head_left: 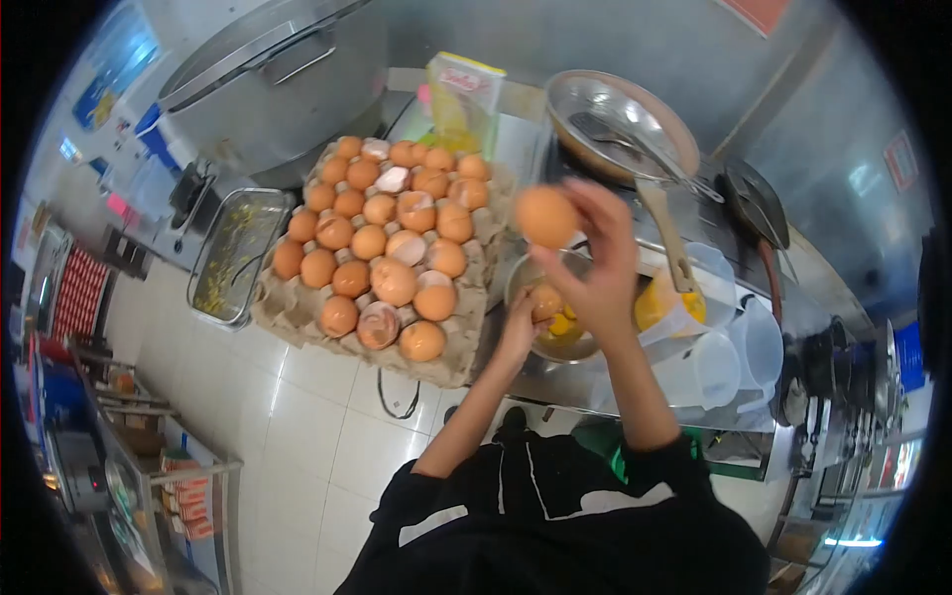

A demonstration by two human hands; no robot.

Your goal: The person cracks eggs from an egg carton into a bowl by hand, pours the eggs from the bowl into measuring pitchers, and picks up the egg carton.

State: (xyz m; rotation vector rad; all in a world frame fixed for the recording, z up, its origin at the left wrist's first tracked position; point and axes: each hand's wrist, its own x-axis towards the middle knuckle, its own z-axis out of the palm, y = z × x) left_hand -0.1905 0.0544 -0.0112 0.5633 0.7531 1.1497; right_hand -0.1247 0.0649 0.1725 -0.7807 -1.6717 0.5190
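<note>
My right hand is raised, its fingers closed on a brown egg that looks whole. Lower down, my left hand grips another brown egg over a metal bowl. Whether that second egg is cracked I cannot tell. Yellow yolks lie in the bowl, partly hidden by my hands. To the left, a grey cardboard egg tray carries many brown eggs, among them several broken shells.
Behind the bowl, a frying pan with utensils in it sits on the stove. Plastic jugs stand at right, beside a jug with yellow liquid. A big pot, a metal tray and a plastic packet are at left and back.
</note>
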